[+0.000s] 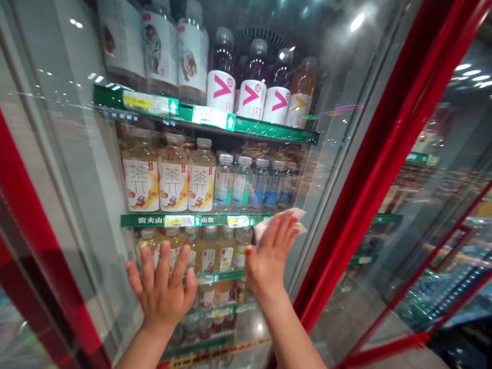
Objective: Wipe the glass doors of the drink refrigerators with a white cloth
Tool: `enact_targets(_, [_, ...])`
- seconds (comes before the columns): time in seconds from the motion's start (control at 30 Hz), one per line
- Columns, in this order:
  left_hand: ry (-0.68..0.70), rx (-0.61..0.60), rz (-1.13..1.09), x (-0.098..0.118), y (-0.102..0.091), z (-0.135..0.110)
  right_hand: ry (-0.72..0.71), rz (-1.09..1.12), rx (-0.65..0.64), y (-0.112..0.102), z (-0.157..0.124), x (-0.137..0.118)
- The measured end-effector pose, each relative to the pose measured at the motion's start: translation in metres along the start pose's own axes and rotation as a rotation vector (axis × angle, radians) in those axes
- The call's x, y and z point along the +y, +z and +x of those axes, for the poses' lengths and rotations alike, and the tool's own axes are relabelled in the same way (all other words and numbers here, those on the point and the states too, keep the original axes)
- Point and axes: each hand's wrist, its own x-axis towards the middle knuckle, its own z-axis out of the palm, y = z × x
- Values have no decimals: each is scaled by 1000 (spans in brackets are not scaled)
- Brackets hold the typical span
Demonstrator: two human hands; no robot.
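A glass refrigerator door (330, 169) with red frame edges is in front of me. My left hand (163, 284) has its fingers spread at the lower left of the glass and holds nothing; whether it touches the pane is hard to tell. Under the outstretched fingers of my right hand (271, 256) is a folded white tissue (300, 214), which the hand holds flat against the pane. The tissue's corners stick out past the fingertips, while its middle is hidden.
Behind the glass, drink bottles (173, 174) line several shelves with green price strips (269, 128). A slanting red frame post (369, 169) stands to the right, and another red post (42, 230) to the left. Beyond the right post are more shelves (388, 219).
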Motion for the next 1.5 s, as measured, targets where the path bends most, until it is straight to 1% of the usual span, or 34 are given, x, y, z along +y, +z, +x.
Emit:
enact_targets(0.07, [-4,-1,-1,1,-1,1,-308,-44,-41,3,-10,-19])
enact_targets(0.1, [-8,-2,-1,1,-1,2,-417,-64,-59,2,-18,-20])
enact_targets(0.13, [-11,-2,-2,1,-2,2,-465,-85,-71,0,-26,-14])
enact_targets(0.17, [-12,-3,-4,1,-2,2,-445,-102,-74,-3,-29,-3])
enact_targets(0.2, [-8,-2,-5,2,-2,2,-368,-114,-62,-7,-27,11])
enact_targets(0.27, [-3,2,-8,3,-2,3,-134,-110,-11,-13,-4,37])
enact_targets(0.3, [-4,5,-7,3,-1,3,-35,-96,21,-14,12,42])
enact_targets(0.33, [-6,9,-6,3,-1,3,21,-79,48,-13,28,42])
enact_targets(0.37, [-10,9,-4,3,-1,2,27,-66,62,-12,40,36])
enact_targets(0.4, [-15,8,-3,3,-1,2,-14,-60,60,-10,47,25])
enact_targets(0.43, [-17,6,-2,2,-1,2,-93,-62,38,-8,48,13])
enact_targets(0.5, [-9,5,0,1,-1,2,-299,-73,-10,-4,34,-6])
enact_targets(0.53, [-5,5,0,1,-1,2,-380,-83,-29,-3,23,-9])
enact_targets(0.57, [-3,4,0,1,-2,2,-426,-94,-38,-3,13,-6])
enact_targets(0.6, [-2,5,-2,1,-2,2,-425,-105,-38,-5,6,1])
enact_targets(0.63, [-4,6,-4,1,-2,2,-378,-115,-29,-7,4,12])
enact_targets(0.67, [-7,8,-7,1,-1,3,-297,-121,-15,-10,8,24])
enact_targets(0.73, [-9,14,-9,2,-1,3,-118,-114,20,-15,29,43])
enact_targets(0.8, [-8,16,-5,3,-2,2,-21,-91,62,-16,55,52])
enact_targets(0.87, [-9,7,0,2,-2,2,-13,-80,83,-14,72,51])
enact_targets(0.9, [-9,1,1,2,-2,1,-19,-84,90,-14,75,49])
enact_targets(1.07, [-27,9,5,2,-1,0,-39,-100,88,-17,74,48])
enact_targets(1.13, [-34,16,10,3,0,1,-7,-60,91,-17,75,39])
enact_targets(1.17, [-35,16,10,3,0,1,9,-38,91,-15,74,31])
enact_targets(1.2, [-35,13,7,4,0,1,4,-23,85,-13,71,20])
enact_targets(1.23, [-36,12,4,4,0,1,-40,-19,68,-9,64,8])
enact_targets(1.27, [-38,11,-1,4,0,2,-133,-24,43,-5,53,-2])
enact_targets(1.33, [-43,9,-8,4,-1,2,-415,-46,-18,0,26,-13])
enact_targets(1.37, [-46,9,-10,4,-2,2,-540,-57,-38,0,14,-10])
enact_targets(1.4, [-47,8,-11,5,-2,2,-610,-68,-46,-1,6,-3])
enact_targets(1.43, [-49,7,-12,5,-2,2,-610,-77,-44,-4,4,9])
enact_targets(1.47, [-49,8,-12,5,-1,2,-536,-81,-35,-7,8,22])
enact_targets(1.5, [-50,10,-11,6,-1,2,-408,-77,-18,-11,18,35])
